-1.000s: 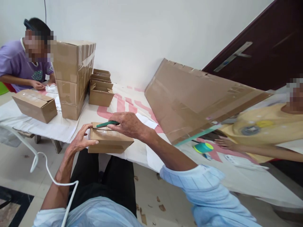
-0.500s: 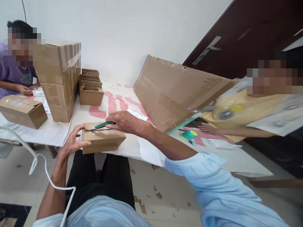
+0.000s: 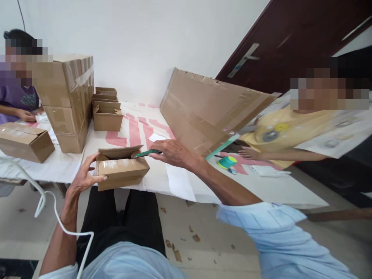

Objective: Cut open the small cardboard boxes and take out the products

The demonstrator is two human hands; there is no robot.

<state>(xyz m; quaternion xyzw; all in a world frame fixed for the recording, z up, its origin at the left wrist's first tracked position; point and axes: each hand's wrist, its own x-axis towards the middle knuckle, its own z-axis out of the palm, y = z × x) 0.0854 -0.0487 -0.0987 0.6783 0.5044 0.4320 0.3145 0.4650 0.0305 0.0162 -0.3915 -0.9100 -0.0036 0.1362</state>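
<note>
A small brown cardboard box (image 3: 124, 176) lies at the table's front edge, before my lap. Its far top flap (image 3: 122, 150) is lifted, leaving a dark gap along the top seam. My left hand (image 3: 87, 174) grips the box's left end, thumb on the near side and fingers at the far corner. In my right hand (image 3: 170, 152) is a green utility knife (image 3: 147, 153), pointing left. Its tip is by the right part of the gap; whether the blade touches the cardboard I cannot tell. What the box contains is hidden.
Stacked cartons (image 3: 68, 100), several open boxes (image 3: 107, 120) and a closed box (image 3: 26, 141) stand to the left. A large cardboard sheet (image 3: 215, 112) leans at centre. Right of it lies a teal tape roll (image 3: 226, 162). People sit at both sides. A white cable (image 3: 68, 230) hangs near my left arm.
My right hand has drawn the knife rightward along the box's top seam. The far flap has come up and a gap shows. My left hand still holds the box's left end.
</note>
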